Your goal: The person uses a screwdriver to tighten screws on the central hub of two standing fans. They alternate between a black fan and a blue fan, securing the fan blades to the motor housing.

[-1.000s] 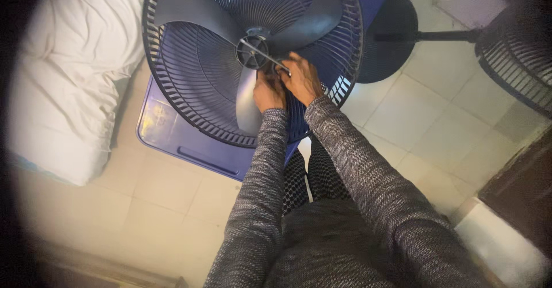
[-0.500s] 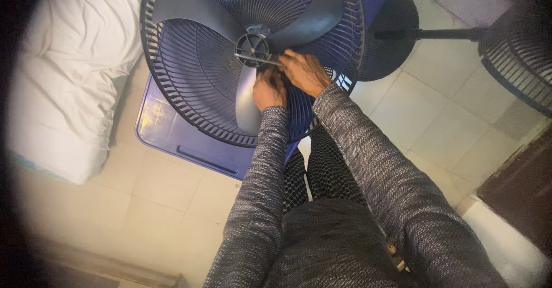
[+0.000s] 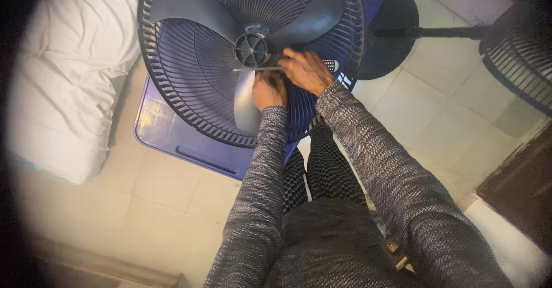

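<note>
My right hand (image 3: 305,69) is closed around the handle end of a thin grey metal rod-like tool (image 3: 259,68), whose tip lies level and reaches left to the round dark plastic hub (image 3: 251,49) of the fan. My left hand (image 3: 268,89) is curled just below the tool, pressed against the lower grey plastic fan blade (image 3: 247,107); I cannot tell whether its fingers grip the blade or only steady it.

Half a second ago the tool's tip sat at the hub's lower left and my right hand was lower and to the right; now the hand has come up closer to the hub, and the tool lies flatter across it. The blade under my left hand has kept its place.

The fan sits in the upper middle of the frame, its blades inside a round dark blue wire grille (image 3: 172,92). That grille rests on a flat blue plastic lid-like panel (image 3: 172,138) on the pale tiled floor (image 3: 144,202). A white rumpled pillow (image 3: 63,87) lies at the left edge. At the upper right, the round black base (image 3: 397,18) and pole of a second standing fan (image 3: 517,52) lie well apart from my hands. My grey knitted sleeves (image 3: 259,196) cross the lower grille and hide part of it.
</note>
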